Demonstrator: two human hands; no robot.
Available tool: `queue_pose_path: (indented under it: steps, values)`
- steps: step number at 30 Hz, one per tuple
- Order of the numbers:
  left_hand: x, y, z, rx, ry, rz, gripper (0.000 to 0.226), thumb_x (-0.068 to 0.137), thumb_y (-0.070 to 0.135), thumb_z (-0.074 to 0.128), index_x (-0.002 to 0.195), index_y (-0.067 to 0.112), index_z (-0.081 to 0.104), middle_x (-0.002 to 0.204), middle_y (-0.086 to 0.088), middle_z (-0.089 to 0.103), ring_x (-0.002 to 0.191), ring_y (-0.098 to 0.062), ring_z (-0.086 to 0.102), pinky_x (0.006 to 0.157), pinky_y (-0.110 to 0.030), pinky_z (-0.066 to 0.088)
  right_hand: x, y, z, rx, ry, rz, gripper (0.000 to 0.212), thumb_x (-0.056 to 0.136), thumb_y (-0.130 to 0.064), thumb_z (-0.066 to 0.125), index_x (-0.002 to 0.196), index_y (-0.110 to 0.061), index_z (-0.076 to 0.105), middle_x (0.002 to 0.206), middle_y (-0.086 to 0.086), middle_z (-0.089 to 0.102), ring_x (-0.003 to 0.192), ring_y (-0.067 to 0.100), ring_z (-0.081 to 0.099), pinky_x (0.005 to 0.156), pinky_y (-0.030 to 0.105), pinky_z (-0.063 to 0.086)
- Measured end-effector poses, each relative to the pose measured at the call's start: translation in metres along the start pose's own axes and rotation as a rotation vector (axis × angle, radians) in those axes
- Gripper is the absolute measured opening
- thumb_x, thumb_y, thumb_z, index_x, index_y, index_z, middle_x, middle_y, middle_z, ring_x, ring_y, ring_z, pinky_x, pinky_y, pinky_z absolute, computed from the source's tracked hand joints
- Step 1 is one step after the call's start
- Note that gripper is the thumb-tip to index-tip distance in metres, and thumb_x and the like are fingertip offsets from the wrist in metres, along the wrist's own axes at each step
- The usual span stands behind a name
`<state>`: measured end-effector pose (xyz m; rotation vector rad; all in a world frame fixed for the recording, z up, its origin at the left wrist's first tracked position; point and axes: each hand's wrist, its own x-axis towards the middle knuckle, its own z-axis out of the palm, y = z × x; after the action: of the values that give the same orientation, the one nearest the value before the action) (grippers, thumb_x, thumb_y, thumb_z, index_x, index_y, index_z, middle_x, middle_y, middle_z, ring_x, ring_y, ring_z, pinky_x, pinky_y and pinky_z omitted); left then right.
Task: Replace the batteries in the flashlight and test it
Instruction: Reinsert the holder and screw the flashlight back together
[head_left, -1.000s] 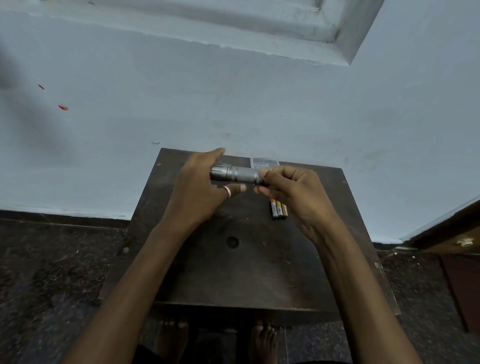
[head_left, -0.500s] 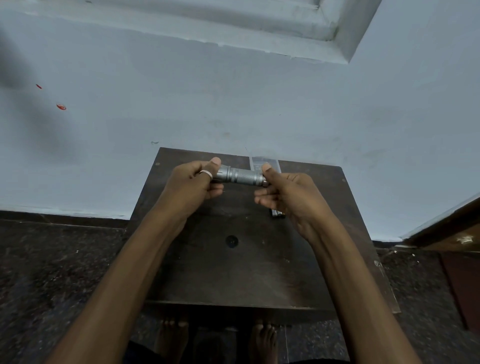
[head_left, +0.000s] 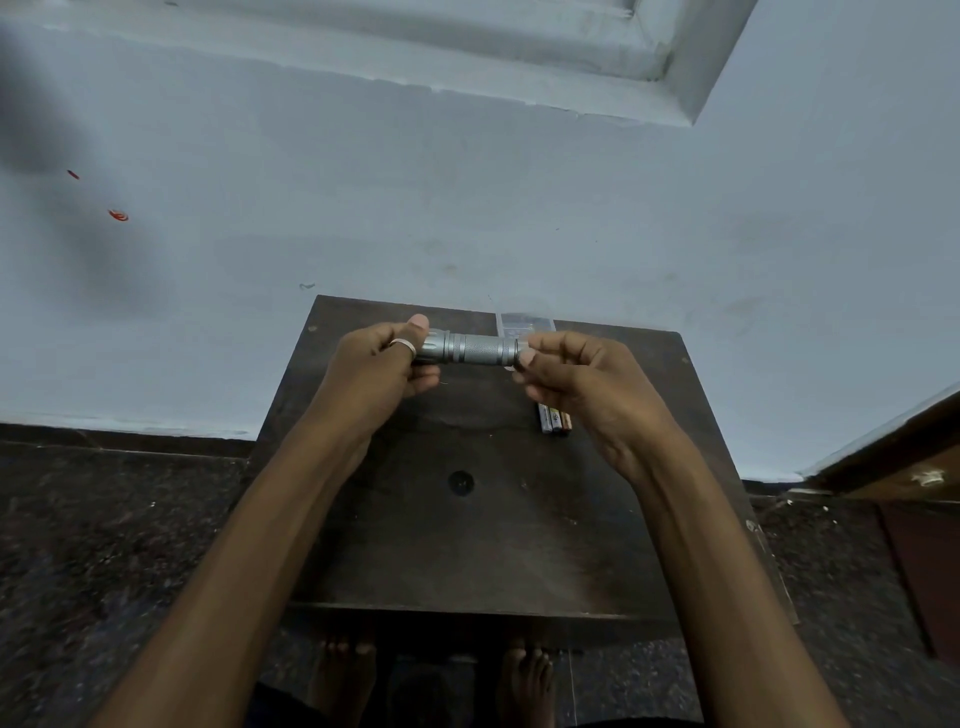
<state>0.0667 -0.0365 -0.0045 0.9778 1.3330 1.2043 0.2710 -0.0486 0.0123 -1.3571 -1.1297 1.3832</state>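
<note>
Above the worktop (head_left: 395, 545) | your left hand (head_left: 376, 364) and right hand (head_left: 582, 384) each grip one flashlight (head_left: 470, 349) end | batteries (head_left: 555, 420) lie below.

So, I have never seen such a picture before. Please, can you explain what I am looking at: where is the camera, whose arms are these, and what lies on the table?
There is no machine here. The camera sits on a person's head and looks forward and down, so the two bare arms reaching in from below are that person's own. The view is wide-angle, which bends the wall and floor.

The left hand and the right hand hold a silver flashlight level between them, one hand at each end, above a small dark table. The left hand wears a ring.

On the table, partly hidden under the right hand, lie a few batteries side by side. At the far edge is a small clear packet; what it holds I cannot tell. The person's feet show below the table.
</note>
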Motion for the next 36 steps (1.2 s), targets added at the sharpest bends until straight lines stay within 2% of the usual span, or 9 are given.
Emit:
queue_pose_path:
  steps: [3,7,14,18,24,27,30,32,36]
  values:
    - [-0.001,0.000,0.001,0.006,-0.001,0.006,0.024,0.101,0.031,0.055,0.094,0.013,0.069,0.098,-0.006,0.067,0.077,-0.011,0.068,0.072,-0.023,0.059,-0.001,0.000,0.003,-0.093,0.017,0.047,0.028,0.097,-0.034,0.064,0.084,-0.010,0.069,0.077,0.009,0.069,0.064,0.011,0.067,0.059,0.020,0.054]
    - [-0.003,0.001,0.003,-0.001,0.007,0.003,0.024,0.101,0.031,0.055,0.094,0.012,0.069,0.095,-0.007,0.067,0.076,-0.012,0.067,0.072,-0.024,0.059,0.000,0.002,0.007,-0.188,0.044,0.048,0.045,0.099,-0.046,0.056,0.091,-0.004,0.070,0.074,0.009,0.071,0.064,0.013,0.068,0.059,0.022,0.053]
    - [-0.004,0.004,0.000,-0.025,0.011,-0.004,0.025,0.101,0.030,0.055,0.092,0.013,0.070,0.092,-0.007,0.067,0.078,-0.014,0.066,0.075,-0.026,0.060,0.001,0.000,-0.001,-0.015,-0.062,-0.053,0.019,0.089,0.001,0.070,0.107,-0.009,0.070,0.090,0.011,0.069,0.086,0.018,0.066,0.072,0.021,0.058]
    - [-0.006,0.005,0.000,-0.029,0.014,0.006,0.025,0.101,0.030,0.055,0.091,0.012,0.070,0.091,-0.008,0.066,0.077,-0.013,0.065,0.075,-0.026,0.061,0.000,0.000,0.002,-0.100,-0.070,-0.043,0.008,0.096,-0.017,0.066,0.095,-0.010,0.071,0.081,0.007,0.070,0.075,0.011,0.069,0.064,0.019,0.055]
    - [-0.006,0.005,0.002,-0.026,0.004,0.008,0.024,0.101,0.028,0.055,0.092,0.012,0.069,0.092,-0.008,0.065,0.077,-0.013,0.065,0.074,-0.025,0.061,-0.001,-0.001,0.009,-0.193,0.011,0.041,0.048,0.099,-0.049,0.054,0.087,-0.006,0.071,0.069,0.006,0.070,0.061,0.013,0.067,0.051,0.020,0.050]
    - [-0.006,0.005,0.001,-0.030,0.015,0.005,0.023,0.101,0.028,0.055,0.094,0.011,0.070,0.092,-0.007,0.065,0.078,-0.013,0.065,0.074,-0.025,0.061,-0.001,-0.002,0.008,-0.125,0.017,0.020,0.040,0.100,-0.042,0.057,0.099,-0.005,0.071,0.082,0.008,0.074,0.073,0.015,0.071,0.058,0.021,0.054]
    - [-0.005,0.005,0.000,-0.028,0.027,0.002,0.024,0.101,0.029,0.055,0.093,0.012,0.070,0.092,-0.007,0.066,0.078,-0.013,0.065,0.073,-0.024,0.060,-0.001,-0.004,0.003,-0.040,-0.037,-0.020,0.018,0.094,-0.014,0.069,0.111,-0.008,0.068,0.095,0.012,0.071,0.088,0.017,0.070,0.067,0.021,0.058]
    - [-0.006,0.005,-0.001,-0.034,0.030,0.004,0.024,0.101,0.030,0.055,0.092,0.013,0.070,0.091,-0.007,0.066,0.078,-0.012,0.065,0.073,-0.024,0.060,0.000,-0.003,0.000,-0.024,-0.052,-0.024,0.023,0.090,-0.003,0.071,0.111,-0.011,0.068,0.095,0.015,0.068,0.089,0.017,0.068,0.069,0.021,0.058]
    - [-0.006,0.004,0.001,-0.021,0.032,0.011,0.026,0.101,0.030,0.055,0.091,0.012,0.070,0.091,-0.008,0.065,0.077,-0.013,0.065,0.072,-0.023,0.060,0.000,-0.001,0.003,-0.111,-0.061,0.000,0.015,0.098,-0.020,0.065,0.099,-0.006,0.068,0.087,0.010,0.071,0.076,0.013,0.070,0.062,0.019,0.054]
